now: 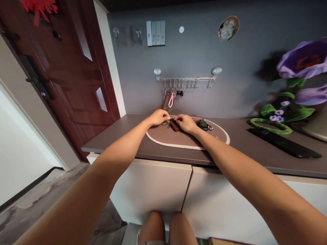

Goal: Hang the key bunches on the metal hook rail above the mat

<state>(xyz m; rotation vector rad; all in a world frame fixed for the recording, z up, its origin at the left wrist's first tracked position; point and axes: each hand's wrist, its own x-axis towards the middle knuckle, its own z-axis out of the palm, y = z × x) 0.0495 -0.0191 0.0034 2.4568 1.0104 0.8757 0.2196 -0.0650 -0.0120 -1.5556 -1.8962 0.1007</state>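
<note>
Both hands work over an oval brown mat (176,142) with a pale rim on the counter. My left hand (159,117) is closed in a pinch on a bunch of keys (167,121). My right hand (186,123) is closed at the other side of the same bunch, its fingertips partly hidden. A small brown fob (174,127) hangs from the bunch between the hands, over the mat. To the right of my right wrist lies a black car key (202,125) with green markings and a metal clip.
A clear hook rail (186,79) on the grey wall carries several keys and a pink loop strap (171,101). Purple artificial flowers (304,61) stand at the right, beside a long black object (283,143). A dark red door (63,68) is at the left.
</note>
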